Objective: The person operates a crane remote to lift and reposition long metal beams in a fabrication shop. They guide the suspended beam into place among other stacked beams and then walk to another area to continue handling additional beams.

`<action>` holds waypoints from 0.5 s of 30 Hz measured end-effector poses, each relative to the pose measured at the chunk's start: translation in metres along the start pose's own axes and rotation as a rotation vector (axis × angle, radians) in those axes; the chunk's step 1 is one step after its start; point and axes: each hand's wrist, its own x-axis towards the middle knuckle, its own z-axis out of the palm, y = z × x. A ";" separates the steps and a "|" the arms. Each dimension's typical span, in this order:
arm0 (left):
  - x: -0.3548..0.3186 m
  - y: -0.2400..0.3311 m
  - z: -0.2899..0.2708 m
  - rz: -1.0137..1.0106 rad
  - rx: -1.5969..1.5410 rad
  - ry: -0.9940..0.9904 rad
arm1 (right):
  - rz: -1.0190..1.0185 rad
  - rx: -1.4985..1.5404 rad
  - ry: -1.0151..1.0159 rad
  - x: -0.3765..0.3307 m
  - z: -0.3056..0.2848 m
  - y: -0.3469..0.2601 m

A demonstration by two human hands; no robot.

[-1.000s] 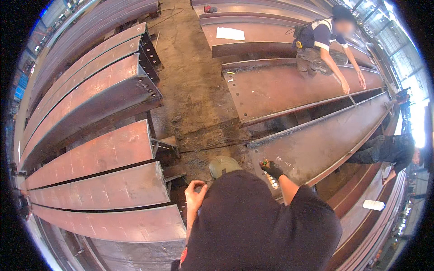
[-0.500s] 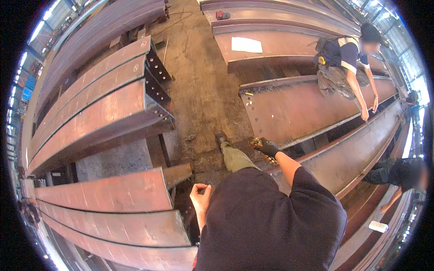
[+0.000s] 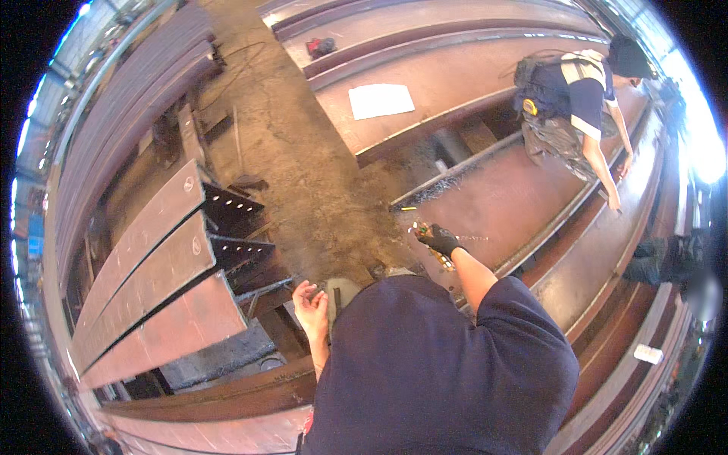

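My left hand [image 3: 311,309] is bare and hangs at my left side. Its fingers curl loosely and stand a little apart, with nothing seen in them. A black glove that leaves the fingertips bare covers my right hand [image 3: 441,240], closed over the near-left end of a rust-brown steel beam [image 3: 500,193]. Small coloured bits show at its fingertips and yellow and white blocks below the palm; what it holds is too small to make out. A yellow stick [image 3: 408,208] lies on the beam's end just beyond that hand.
Steel beams with bolt holes [image 3: 178,265] jut in from the left. A dirt aisle [image 3: 296,167] runs ahead. White paper [image 3: 381,101] and a red-black tool [image 3: 321,48] lie on beams beyond. One person [image 3: 569,98] leans over the right-hand beams; another [image 3: 675,262] is nearer, at the right edge.
I have moved forward along the aisle, and the view has turned right. My left hand has risen and its fingers have loosened. My right hand has come over the beam's end.
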 end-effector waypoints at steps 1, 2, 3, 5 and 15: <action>0.019 0.005 0.004 -0.015 -0.004 -0.040 | -0.006 0.026 0.039 0.015 0.013 0.014; 0.035 0.007 0.005 -0.032 -0.004 -0.069 | 0.009 0.044 0.020 0.019 0.019 0.015; 0.055 0.003 0.007 -0.036 0.027 -0.096 | 0.020 0.063 0.014 0.026 0.022 0.009; 0.086 0.000 0.005 -0.062 0.015 -0.127 | -0.196 0.088 -0.073 0.040 0.027 -0.010; 0.278 -0.023 -0.015 -0.104 -0.064 -0.205 | 0.034 -0.041 -0.120 0.136 0.011 -0.144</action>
